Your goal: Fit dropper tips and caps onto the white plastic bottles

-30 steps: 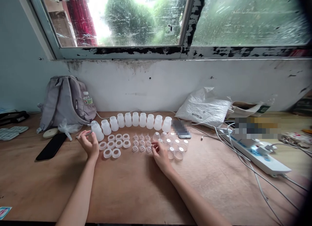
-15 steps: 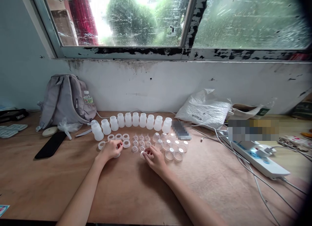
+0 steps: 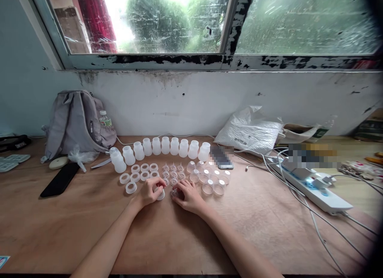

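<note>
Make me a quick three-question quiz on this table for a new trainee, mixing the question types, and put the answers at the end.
1. Multiple choice: what does the left hand hold? A, a power strip; B, a white ring; C, a white cable.
2. True or false: the clear domed caps stand nearer the window than the white bottles.
3. Fill in: a drink bottle sits in a side pocket of the grey ____.

Key: 1, B. 2, false. 3, backpack.
</note>
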`<action>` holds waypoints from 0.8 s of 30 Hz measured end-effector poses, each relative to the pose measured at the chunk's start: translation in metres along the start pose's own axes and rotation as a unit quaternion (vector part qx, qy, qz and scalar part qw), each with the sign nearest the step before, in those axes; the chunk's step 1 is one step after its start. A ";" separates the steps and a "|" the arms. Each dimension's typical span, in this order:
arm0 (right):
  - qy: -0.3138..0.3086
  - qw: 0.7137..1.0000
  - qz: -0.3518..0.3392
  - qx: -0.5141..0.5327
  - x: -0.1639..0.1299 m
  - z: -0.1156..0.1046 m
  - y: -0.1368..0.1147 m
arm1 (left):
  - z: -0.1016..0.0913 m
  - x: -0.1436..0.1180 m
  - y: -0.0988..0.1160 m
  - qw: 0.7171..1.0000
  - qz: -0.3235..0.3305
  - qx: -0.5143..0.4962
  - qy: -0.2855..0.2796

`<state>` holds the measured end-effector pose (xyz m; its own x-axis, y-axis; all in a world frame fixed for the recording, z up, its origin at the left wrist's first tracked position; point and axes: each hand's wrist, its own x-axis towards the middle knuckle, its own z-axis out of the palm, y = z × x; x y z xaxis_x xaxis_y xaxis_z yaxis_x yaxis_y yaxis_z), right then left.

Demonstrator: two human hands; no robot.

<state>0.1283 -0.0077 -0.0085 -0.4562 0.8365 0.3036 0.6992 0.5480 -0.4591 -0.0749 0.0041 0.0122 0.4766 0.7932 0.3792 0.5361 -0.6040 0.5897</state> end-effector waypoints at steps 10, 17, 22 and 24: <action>0.037 0.998 0.056 -0.008 0.001 0.008 0.007 | -0.017 -0.001 -0.013 0.994 -0.016 0.074 -0.080; 0.001 1.000 -0.005 0.028 -0.002 0.001 -0.001 | -0.005 -0.003 -0.005 0.999 -0.010 0.044 0.009; 0.014 0.995 -0.008 0.095 -0.001 0.006 -0.002 | 0.011 -0.005 0.007 0.994 0.070 -0.005 0.084; 0.052 0.991 0.022 0.121 0.001 0.009 0.001 | 0.016 -0.005 0.011 0.993 0.095 0.001 0.072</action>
<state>0.1236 -0.0062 -0.0162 -0.3599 0.8617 0.3576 0.5597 0.5061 -0.6562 -0.0599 -0.0074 0.0055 0.4648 0.6676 0.5816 0.4472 -0.7439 0.4966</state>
